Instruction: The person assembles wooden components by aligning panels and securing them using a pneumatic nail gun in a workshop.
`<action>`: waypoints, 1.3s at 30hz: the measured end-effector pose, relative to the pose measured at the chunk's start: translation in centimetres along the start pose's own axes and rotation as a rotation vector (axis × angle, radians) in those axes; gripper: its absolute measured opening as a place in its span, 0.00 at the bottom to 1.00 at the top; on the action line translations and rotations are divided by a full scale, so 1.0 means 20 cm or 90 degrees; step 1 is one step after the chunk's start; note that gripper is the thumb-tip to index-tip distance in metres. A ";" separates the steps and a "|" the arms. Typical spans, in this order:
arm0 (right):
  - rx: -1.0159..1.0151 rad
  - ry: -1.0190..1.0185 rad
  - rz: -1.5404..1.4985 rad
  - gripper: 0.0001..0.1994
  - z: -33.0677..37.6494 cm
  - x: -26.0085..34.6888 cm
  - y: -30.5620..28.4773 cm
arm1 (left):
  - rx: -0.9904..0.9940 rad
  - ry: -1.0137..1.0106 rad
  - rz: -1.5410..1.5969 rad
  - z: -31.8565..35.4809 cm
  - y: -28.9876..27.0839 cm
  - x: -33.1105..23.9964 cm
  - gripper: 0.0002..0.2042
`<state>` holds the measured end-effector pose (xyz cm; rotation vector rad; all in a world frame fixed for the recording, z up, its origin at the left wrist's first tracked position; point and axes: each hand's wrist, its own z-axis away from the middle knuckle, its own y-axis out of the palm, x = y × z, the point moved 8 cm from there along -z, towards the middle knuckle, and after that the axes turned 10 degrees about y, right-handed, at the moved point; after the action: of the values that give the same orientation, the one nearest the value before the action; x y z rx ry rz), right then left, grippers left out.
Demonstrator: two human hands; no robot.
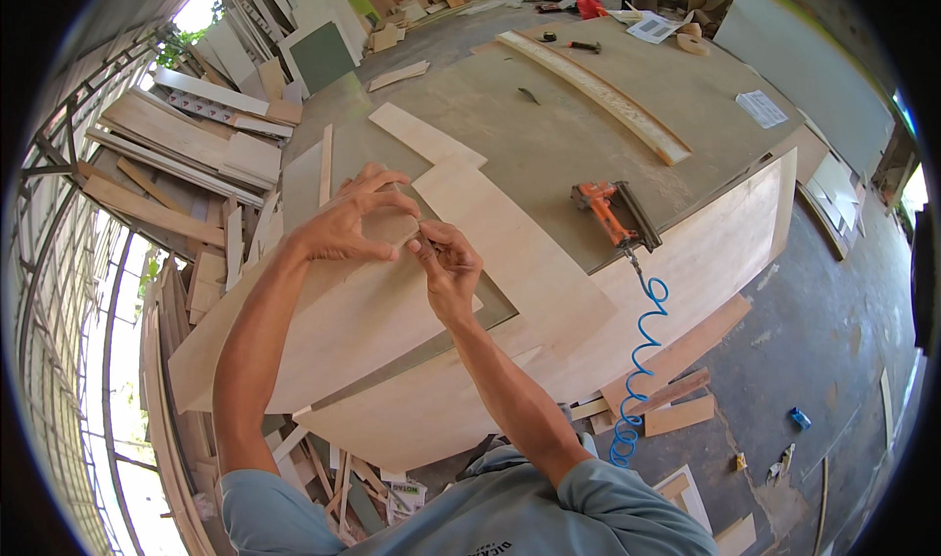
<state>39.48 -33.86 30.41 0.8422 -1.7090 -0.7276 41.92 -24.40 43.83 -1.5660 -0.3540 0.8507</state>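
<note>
My left hand (358, 218) rests over a pale plywood panel (343, 311) on the workbench, thumb and index finger curved wide apart. Close against it, my right hand (449, 262) is closed in a pinch at the panel's upper part. Whatever small thing its fingers hold is mostly hidden by them. Under and beside the hands lies a second, wider plywood board (529, 262), with a shorter plywood piece (426, 136) beyond it. An orange and black nail gun (610, 215) lies to the right, joined to a coiled blue air hose (642, 360).
A long shallow wooden channel (598, 95), a hammer (585, 46) and a paper sheet (762, 108) lie on the workbench (470, 75). Stacked boards (186, 139) crowd the left side. Loose offcuts (681, 414) lie on the floor at right, below the bench edge.
</note>
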 end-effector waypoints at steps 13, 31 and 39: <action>0.022 0.013 0.002 0.08 -0.02 0.01 -0.01 | -0.035 -0.001 -0.038 0.02 -0.02 -0.02 0.25; 0.041 0.014 0.011 0.07 -0.02 0.02 0.00 | -0.109 0.033 -0.006 0.07 0.00 -0.03 0.30; 0.029 0.034 0.008 0.06 -0.04 -0.01 -0.01 | -0.117 0.071 -0.034 0.09 0.03 0.00 0.30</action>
<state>40.31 -33.91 30.42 0.8738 -1.6879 -0.6542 40.64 -23.24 43.37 -1.7590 -0.4003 0.7021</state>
